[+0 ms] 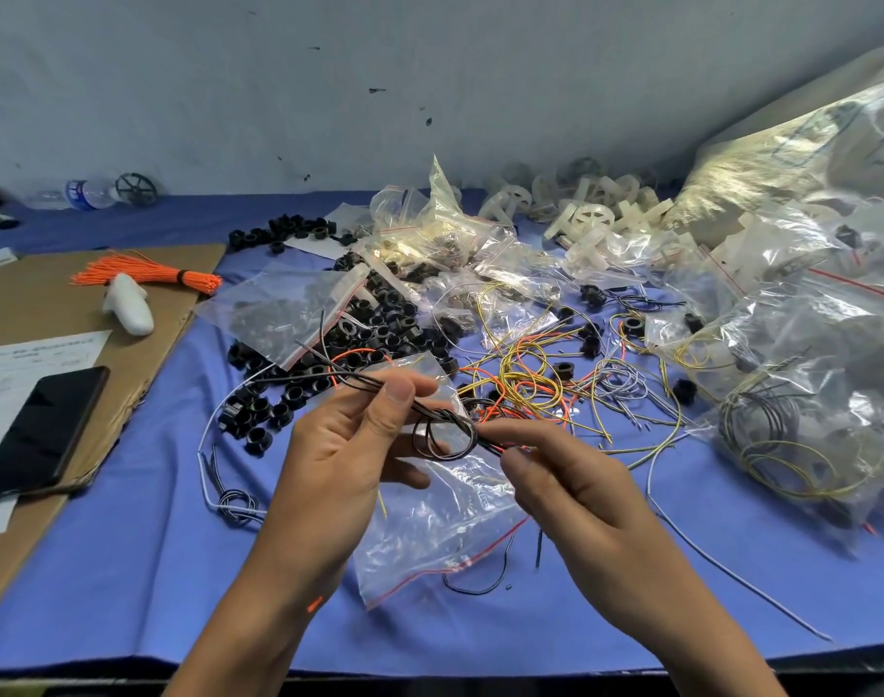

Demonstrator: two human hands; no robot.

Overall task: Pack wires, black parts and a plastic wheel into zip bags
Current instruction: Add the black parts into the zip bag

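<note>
My left hand (352, 435) pinches a bundle of black wires (442, 432) between thumb and fingers, and a clear zip bag (429, 525) with a red seal hangs below it. My right hand (555, 470) pinches the other side of the bundle, where the wires curl into a loop. Loose yellow and orange wires (525, 379) lie tangled on the blue cloth (153, 570) just beyond my hands. A heap of black parts (379, 324) spreads behind my left hand. White plastic wheels (590, 218) are piled at the back right.
A phone (37, 430) and papers lie on brown cardboard (52, 304) at the left, with an orange wire bundle (148, 274) and a white object (128, 304). Filled clear bags (806, 369) crowd the right side. A water bottle (83, 193) lies at the back left.
</note>
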